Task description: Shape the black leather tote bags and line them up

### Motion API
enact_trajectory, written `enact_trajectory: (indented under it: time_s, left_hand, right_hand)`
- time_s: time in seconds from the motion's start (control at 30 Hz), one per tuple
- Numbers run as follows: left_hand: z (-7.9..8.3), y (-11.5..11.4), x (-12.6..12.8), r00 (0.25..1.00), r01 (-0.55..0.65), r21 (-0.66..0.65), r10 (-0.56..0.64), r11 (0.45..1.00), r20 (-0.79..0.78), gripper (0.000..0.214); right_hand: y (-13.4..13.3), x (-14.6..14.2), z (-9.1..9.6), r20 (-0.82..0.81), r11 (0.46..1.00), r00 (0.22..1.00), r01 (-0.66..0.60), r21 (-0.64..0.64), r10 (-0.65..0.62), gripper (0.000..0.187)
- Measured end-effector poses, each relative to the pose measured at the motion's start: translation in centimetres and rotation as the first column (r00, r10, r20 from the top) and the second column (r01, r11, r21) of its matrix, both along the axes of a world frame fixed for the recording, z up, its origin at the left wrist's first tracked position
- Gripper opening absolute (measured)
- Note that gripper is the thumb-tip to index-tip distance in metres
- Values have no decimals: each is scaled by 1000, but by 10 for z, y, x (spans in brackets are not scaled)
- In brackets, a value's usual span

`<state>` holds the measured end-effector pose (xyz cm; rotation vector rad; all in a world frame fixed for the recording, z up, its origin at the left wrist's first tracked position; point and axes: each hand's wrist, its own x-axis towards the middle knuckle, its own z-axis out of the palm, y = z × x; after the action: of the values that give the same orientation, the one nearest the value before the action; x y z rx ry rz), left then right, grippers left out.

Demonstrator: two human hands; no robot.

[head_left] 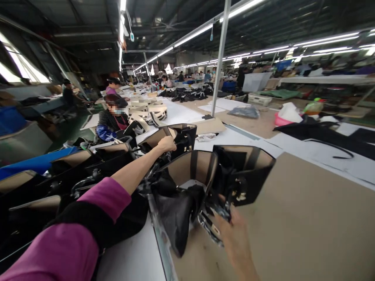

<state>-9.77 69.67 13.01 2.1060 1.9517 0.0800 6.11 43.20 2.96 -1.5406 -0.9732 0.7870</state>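
Observation:
Reaching forward, my left hand (167, 144) is closed at the rim of a black handbag (187, 137) with a beige lining. Its fingertips are partly hidden. My right hand (234, 230), a little blurred, has its fingers wrapped round the plastic-covered handle (218, 212) of a nearer black handbag (172, 218). That bag stands gaping at the top, with its beige inside (178, 171) and dark stripes showing. Just behind it is another open black handbag (252, 179) with gold-coloured fittings on its front.
More black handbags (73, 160) crowd the left side. Across the table sits a person (113, 117) in a striped top and blue sleeve cover, near pale bag pieces (149, 111). A metal post (220, 62) rises from the brown-covered table (307, 218). Black material (319, 136) lies at right.

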Motion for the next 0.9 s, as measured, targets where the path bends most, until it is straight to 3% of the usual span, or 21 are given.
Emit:
enact_trajectory:
  time_s: [0.13, 0.23, 0.37, 0.53, 0.67, 0.8, 0.9]
  left_hand:
    - [42, -45, 36, 990, 140, 18, -140, 990, 23, 33]
    - [70, -84, 60, 969, 241, 53, -243, 969, 32, 32]
    - [89, -152, 92, 884, 467, 65, -467, 882, -15, 22]
    - [95, -260, 118, 811, 585, 19, -586, 811, 6, 20]
    - [82, -338, 123, 736, 673, -30, -665, 739, 125, 20]
    - [38, -405, 129, 696, 717, -179, -703, 674, 143, 19]
    - [5, -440, 132, 706, 708, -143, -699, 691, 117, 20]
  right_hand:
    - [5, 30, 46, 97, 994, 995, -10, 106, 0, 41]
    - [-23, 57, 68, 226, 989, 974, -44, 142, 11, 38]
    - [-95, 98, 74, 372, 996, 928, -3, 89, -30, 39]
    - [-213, 135, 71, 446, 995, 890, 96, 25, -97, 43]
    - [-309, 145, 51, 414, 983, 898, 180, -34, -150, 45]
    - [-386, 150, 5, 381, 972, 913, 204, -118, -145, 44]
    - [-420, 153, -24, 361, 961, 909, 259, -98, -208, 40]
